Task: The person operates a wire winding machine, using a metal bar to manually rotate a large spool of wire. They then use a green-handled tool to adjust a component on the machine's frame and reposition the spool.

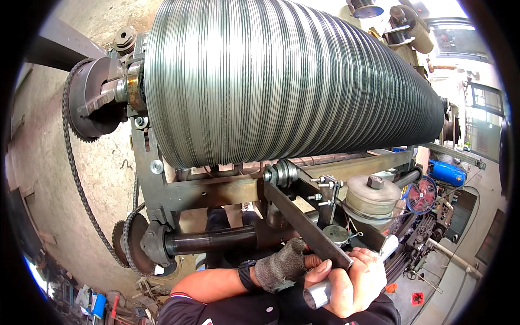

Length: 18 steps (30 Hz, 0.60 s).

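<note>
My right hand (349, 280) is wrapped round a short shiny metal tube (318, 295), whose other end (389, 247) sticks out past the knuckles. This hand is against the near end of a long flat steel bar (306, 225). My left hand (283, 265), in a grey fingerless glove with a black watch at the wrist, is closed beside the bar's near end; the bar and right hand hide most of its fingertips. Just beyond the hands are a small round metal disc (336, 234), a bracket with threaded bolts (327, 187) and a pale round spool (372, 196) under a large nut.
A large drum wound with metal wire (281, 81) spans the far side on a steel frame (216, 194). At left, a chain (73, 157) runs between a big sprocket and a lower sprocket (132, 244). A red fan (421, 195) and a blue tank (448, 173) stand at right.
</note>
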### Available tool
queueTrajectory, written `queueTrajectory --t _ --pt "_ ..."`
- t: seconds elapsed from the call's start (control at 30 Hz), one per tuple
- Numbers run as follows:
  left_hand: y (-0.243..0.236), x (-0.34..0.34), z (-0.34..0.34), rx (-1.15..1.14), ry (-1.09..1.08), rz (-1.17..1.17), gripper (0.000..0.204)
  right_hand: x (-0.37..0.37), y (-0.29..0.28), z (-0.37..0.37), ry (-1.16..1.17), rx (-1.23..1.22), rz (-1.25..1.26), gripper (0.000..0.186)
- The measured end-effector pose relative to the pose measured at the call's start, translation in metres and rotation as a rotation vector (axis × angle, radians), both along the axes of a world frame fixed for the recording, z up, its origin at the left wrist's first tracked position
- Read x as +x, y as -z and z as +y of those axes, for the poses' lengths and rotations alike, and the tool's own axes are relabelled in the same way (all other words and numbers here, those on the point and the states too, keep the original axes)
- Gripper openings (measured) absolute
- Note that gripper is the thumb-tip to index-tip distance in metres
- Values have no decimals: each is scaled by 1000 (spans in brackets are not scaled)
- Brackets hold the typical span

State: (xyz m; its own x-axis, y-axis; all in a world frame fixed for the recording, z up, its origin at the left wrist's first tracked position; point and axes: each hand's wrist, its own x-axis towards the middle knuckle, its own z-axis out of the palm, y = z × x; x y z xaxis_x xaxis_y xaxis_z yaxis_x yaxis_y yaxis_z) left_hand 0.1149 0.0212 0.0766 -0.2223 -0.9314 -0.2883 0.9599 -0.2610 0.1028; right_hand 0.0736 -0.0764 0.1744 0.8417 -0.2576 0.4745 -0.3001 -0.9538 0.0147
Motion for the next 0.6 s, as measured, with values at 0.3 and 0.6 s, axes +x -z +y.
queueTrajectory --t 0.3,0.6 --pt "0 1 -5 -110 13 -154 28 2 -9 5 67 -51 13 20" --pt "-5 -1 -2 -159 -55 -154 32 1 -19 6 66 -29 53 21"
